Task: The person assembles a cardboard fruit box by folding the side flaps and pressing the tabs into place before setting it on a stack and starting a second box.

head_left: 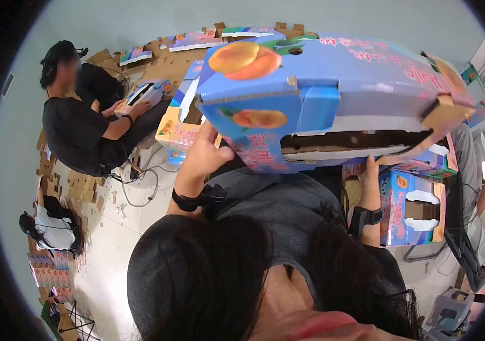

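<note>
Raised before my grey shirt [276,196], the fruit-printed cardboard box [339,68] is gripped by my left hand [199,159] at a lower corner and my right hand [370,184] at the lower edge, fingers partly hidden, their spread unclear. I judge it light, stiffish; firm corners offer better hold than the bendable brown flap [447,116].

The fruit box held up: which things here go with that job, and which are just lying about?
In use: fruit box, left hand, right hand.

Just lying about, it seems: cardboard scraps on the floor, plastic bin, patterned box by the right arm.
</note>
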Action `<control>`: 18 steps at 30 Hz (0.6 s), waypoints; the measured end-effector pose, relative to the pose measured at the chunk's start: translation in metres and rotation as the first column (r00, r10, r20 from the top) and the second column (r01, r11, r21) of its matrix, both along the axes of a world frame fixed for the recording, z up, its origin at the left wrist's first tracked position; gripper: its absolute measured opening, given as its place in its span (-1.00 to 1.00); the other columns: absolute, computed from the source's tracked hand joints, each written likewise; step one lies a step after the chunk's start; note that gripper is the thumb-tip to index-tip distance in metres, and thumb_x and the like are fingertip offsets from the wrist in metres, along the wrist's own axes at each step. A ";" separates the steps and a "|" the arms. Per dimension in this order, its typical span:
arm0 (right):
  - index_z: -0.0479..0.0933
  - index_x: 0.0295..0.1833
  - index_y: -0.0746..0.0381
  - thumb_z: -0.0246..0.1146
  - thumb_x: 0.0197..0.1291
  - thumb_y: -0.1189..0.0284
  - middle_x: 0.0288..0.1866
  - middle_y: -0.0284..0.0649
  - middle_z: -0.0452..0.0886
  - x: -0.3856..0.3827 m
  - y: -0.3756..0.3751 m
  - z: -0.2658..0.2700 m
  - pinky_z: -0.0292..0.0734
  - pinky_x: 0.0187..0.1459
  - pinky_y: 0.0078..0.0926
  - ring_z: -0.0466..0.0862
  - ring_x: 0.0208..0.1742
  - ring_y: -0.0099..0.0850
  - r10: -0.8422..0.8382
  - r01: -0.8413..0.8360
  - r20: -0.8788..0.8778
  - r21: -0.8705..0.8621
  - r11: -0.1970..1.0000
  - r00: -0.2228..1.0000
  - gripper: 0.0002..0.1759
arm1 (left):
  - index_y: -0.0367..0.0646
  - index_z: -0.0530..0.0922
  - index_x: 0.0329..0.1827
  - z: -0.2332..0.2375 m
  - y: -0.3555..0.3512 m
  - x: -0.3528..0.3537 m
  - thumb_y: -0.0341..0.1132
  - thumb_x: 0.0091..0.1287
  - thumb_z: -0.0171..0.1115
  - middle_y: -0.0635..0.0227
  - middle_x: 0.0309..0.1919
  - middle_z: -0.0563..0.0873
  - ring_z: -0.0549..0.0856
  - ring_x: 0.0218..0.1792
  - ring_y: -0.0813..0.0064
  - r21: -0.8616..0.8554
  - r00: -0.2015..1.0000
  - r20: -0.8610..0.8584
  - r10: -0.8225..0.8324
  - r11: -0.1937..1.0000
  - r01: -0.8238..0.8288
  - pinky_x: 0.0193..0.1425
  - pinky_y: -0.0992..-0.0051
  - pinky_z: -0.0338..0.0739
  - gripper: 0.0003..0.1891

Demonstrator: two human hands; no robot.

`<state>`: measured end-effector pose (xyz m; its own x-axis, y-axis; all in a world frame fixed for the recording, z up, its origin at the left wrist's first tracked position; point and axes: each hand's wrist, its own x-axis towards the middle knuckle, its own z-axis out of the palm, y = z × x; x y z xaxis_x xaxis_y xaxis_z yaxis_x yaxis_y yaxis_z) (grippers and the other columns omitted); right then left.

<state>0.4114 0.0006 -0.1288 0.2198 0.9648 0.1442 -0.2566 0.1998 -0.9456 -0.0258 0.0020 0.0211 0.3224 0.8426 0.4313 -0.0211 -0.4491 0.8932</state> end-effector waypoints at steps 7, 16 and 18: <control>0.33 0.41 0.10 0.28 0.23 -0.12 0.37 -0.25 0.43 0.015 -0.012 0.022 0.34 0.33 -0.10 0.43 0.37 -0.27 0.045 -0.028 -0.105 0.162 0.986 0.993 -0.22 | -0.30 0.08 0.57 -0.041 0.014 -0.016 0.60 0.24 -0.55 0.14 0.53 0.22 0.20 0.54 0.24 -0.009 0.963 0.253 -0.093 0.995 0.099 0.58 0.23 0.00 0.15; 0.28 0.45 0.15 0.12 0.38 -0.07 0.39 -0.20 0.40 0.005 -0.016 0.081 0.25 0.42 -0.09 0.35 0.44 -0.23 -0.018 0.093 -0.482 0.133 0.987 0.876 -0.29 | -0.31 0.42 0.37 0.025 -0.006 0.012 0.65 0.21 -0.42 -0.02 0.42 0.40 0.34 0.47 0.13 -0.036 0.991 -0.092 -0.095 0.995 0.092 0.55 0.17 0.08 0.14; 0.26 0.46 0.16 0.08 0.42 -0.04 0.40 -0.19 0.39 0.015 -0.019 0.067 0.24 0.43 -0.14 0.35 0.44 -0.24 -0.120 0.130 -0.338 0.006 0.992 0.933 -0.32 | -0.27 0.42 0.40 0.029 -0.001 0.021 0.66 0.20 -0.43 -0.04 0.42 0.41 0.35 0.47 0.11 -0.027 0.987 -0.080 -0.136 0.991 0.134 0.55 0.15 0.08 0.16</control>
<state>0.4261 -0.0181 -0.0617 0.3787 0.9231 0.0671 -0.5301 0.2758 -0.8018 -0.0051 0.0010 0.0498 0.4675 0.7976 0.3812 -0.0067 -0.4280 0.9038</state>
